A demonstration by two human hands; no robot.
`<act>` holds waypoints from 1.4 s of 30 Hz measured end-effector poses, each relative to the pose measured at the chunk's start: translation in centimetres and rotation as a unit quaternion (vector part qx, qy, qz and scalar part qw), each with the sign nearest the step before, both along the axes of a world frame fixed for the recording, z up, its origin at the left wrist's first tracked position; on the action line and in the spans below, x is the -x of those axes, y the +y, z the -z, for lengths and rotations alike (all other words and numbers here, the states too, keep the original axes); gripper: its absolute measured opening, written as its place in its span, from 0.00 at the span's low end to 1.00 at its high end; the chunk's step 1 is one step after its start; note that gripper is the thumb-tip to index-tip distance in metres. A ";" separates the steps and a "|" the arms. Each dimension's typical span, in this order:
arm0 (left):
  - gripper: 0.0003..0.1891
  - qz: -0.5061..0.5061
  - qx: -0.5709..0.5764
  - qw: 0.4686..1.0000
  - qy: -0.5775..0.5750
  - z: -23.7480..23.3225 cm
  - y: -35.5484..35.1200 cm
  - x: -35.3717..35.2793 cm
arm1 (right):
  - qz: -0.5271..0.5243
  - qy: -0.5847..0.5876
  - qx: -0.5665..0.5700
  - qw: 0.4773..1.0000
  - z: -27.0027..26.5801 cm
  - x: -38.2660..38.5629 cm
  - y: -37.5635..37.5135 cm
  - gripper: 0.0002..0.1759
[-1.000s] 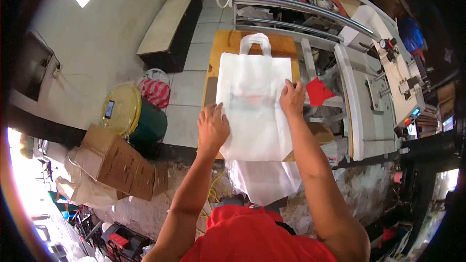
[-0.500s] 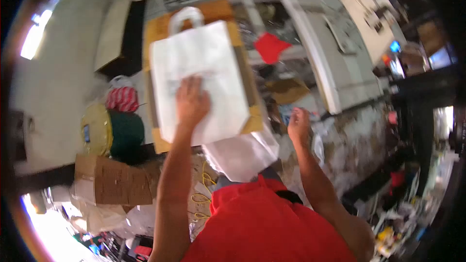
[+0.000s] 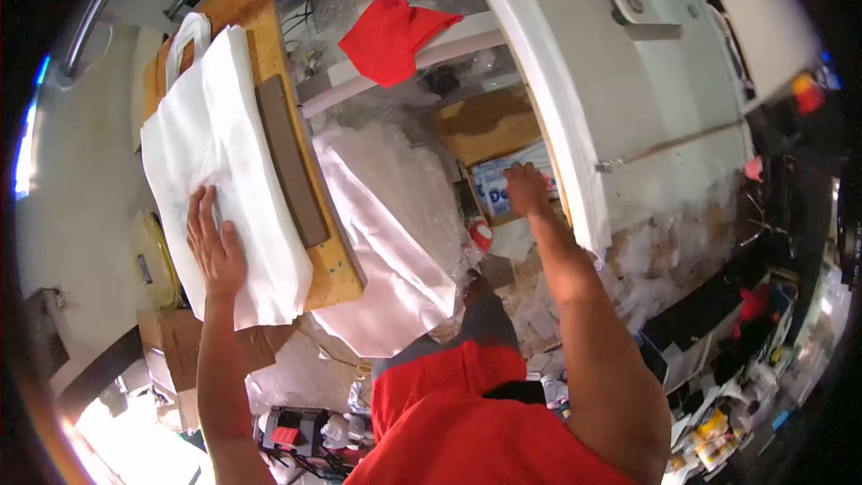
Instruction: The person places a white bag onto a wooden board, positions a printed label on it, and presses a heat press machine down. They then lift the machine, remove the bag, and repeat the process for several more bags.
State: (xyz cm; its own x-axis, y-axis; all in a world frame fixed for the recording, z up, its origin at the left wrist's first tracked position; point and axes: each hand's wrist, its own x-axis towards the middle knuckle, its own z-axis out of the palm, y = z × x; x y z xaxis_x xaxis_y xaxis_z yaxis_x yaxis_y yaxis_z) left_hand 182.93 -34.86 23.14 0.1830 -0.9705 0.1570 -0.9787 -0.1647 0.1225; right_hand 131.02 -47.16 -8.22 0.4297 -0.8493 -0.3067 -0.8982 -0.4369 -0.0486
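Observation:
A stack of white loop-handle bags (image 3: 224, 117) lies on a wooden board (image 3: 332, 251) on the left. My left hand (image 3: 215, 247) rests flat on the lower part of the top bag, fingers stretched out. To the right, my right hand (image 3: 528, 189) hovers at an open cardboard box (image 3: 489, 130), its fingers curled; whether anything is between them is hidden. Just beside those fingers, blue-and-white printed packaging (image 3: 492, 198) shows in the box. More white bag material (image 3: 377, 233) hangs down between the board and the box.
A red cloth (image 3: 391, 40) drapes over a white frame bar (image 3: 458, 43). A white panel edge (image 3: 548, 99) runs along the right. Below left stands a brown carton (image 3: 180, 332), with a yellow-rimmed container (image 3: 157, 260) behind it. Clutter (image 3: 709, 431) fills the lower right.
The view has swung right, so the bags appear farther left. My left hand stays flat on the stack, now lower on it. My right hand has reached forward to the box.

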 end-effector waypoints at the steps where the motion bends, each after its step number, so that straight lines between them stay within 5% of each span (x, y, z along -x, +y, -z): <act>1: 0.31 -0.004 -0.005 1.000 -0.007 0.3 -0.1 0.0 | -0.036 -0.017 0.024 0.999 0.7 -0.4 -0.5 0.20; 9: 0.30 -0.004 0.000 1.000 -0.010 0.2 -0.2 0.1 | -0.053 -0.026 -0.063 0.996 -1.8 -1.3 -3.4 0.13; 13: 0.30 0.001 0.011 1.000 -0.010 -0.1 -0.1 0.1 | -0.075 -0.017 -0.020 0.997 -2.1 0.3 -1.9 0.10; 15: 0.30 -0.001 0.019 1.000 -0.011 -0.2 0.2 0.1 | -0.073 -0.226 0.119 0.964 -1.9 1.3 -1.3 0.07; 23: 0.28 0.006 0.027 1.000 -0.010 -0.4 0.3 0.3 | -0.037 -0.075 0.011 0.996 -0.9 0.0 -1.4 0.08; 34: 0.28 -0.021 0.015 1.000 -0.016 -0.1 0.7 0.0 | 0.021 -0.135 0.038 0.990 -4.1 -1.6 -0.5 0.06; 36: 0.28 -0.023 0.020 0.999 -0.013 -0.2 0.6 0.0 | 0.158 -0.146 -0.060 0.975 -4.0 -1.5 -1.4 0.06; 42: 0.28 -0.032 0.028 0.999 -0.009 -0.6 0.6 0.3 | 0.114 -0.251 0.103 0.956 -7.0 0.4 -1.2 0.02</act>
